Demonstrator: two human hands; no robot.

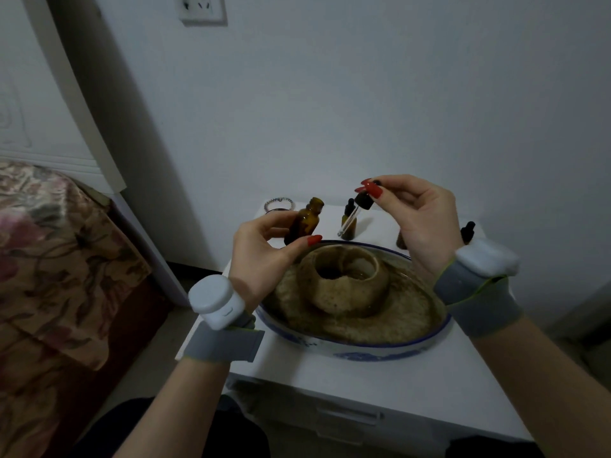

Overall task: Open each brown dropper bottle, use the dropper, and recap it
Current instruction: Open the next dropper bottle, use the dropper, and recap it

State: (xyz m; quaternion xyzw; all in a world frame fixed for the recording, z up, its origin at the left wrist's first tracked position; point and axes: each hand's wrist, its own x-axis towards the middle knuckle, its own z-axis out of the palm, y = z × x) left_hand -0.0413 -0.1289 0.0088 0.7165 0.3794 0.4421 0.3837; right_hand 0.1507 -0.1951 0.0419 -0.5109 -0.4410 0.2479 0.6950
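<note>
My left hand [264, 256] holds an open brown dropper bottle [304, 223], tilted slightly, above the far left rim of the bowl. My right hand [416, 219] pinches the black rubber bulb of its dropper [355, 211], whose glass pipette slants down to the left, clear of the bottle's mouth. Behind the pipette a capped brown bottle [349, 223] stands on the white table. Another capped bottle [468, 231] shows at the right, mostly hidden by my right wrist. A third bottle [401, 241] is barely visible behind my right hand.
A wide blue-and-white bowl [330, 342] holding a beige ring-shaped object in murky liquid fills the table's middle. A small bead bracelet [279, 203] lies at the table's [330, 378] far left corner. A bed with a floral cover [49, 259] stands to the left. Wall close behind.
</note>
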